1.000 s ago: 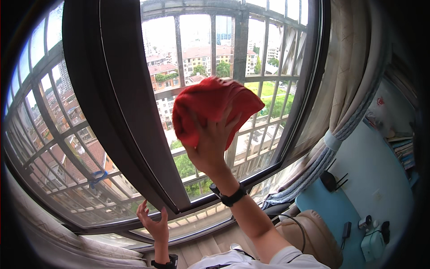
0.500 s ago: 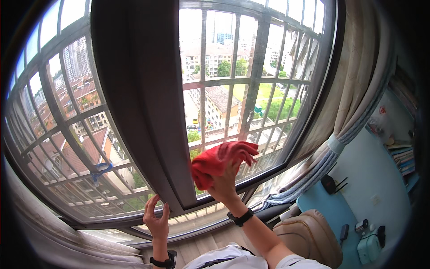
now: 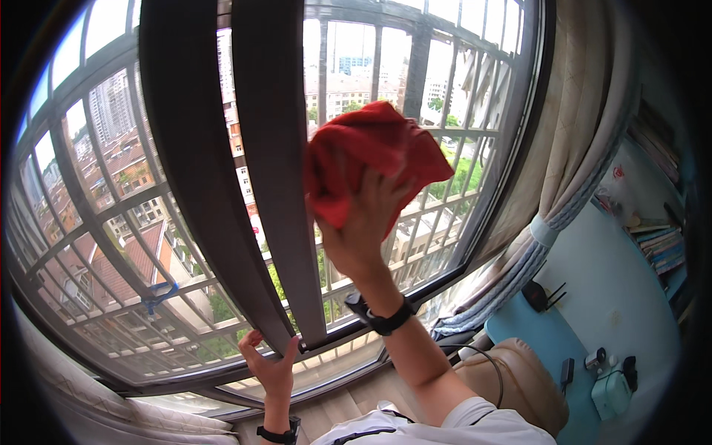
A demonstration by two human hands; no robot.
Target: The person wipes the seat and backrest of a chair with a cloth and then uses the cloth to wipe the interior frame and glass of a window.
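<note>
My right hand (image 3: 360, 241) presses a bunched red cloth (image 3: 382, 152) against the right-hand window pane, its fingers spread partly under the folds. A dark watch strap is on that wrist. Low at the window, my left hand (image 3: 271, 367) rests by the bottom end of the left dark window stile (image 3: 200, 148), thumb and fingers apart on either side of it. Beside that stile stands the right sash's dark stile (image 3: 278, 148), with a narrow gap between the two. Whether the left palm touches the frame I cannot tell.
Metal security bars (image 3: 111, 215) stand outside the glass, with a blue tie (image 3: 159, 294) on them. A tied-back curtain (image 3: 545, 226) hangs at the right. Lower right are a tan padded chair (image 3: 519, 378), a blue desk (image 3: 552, 348) and a black router (image 3: 534, 295).
My right hand has moved up the pane with the red cloth, which has spread out. A gap has opened between the two dark stiles. My left thumb now reaches further right.
</note>
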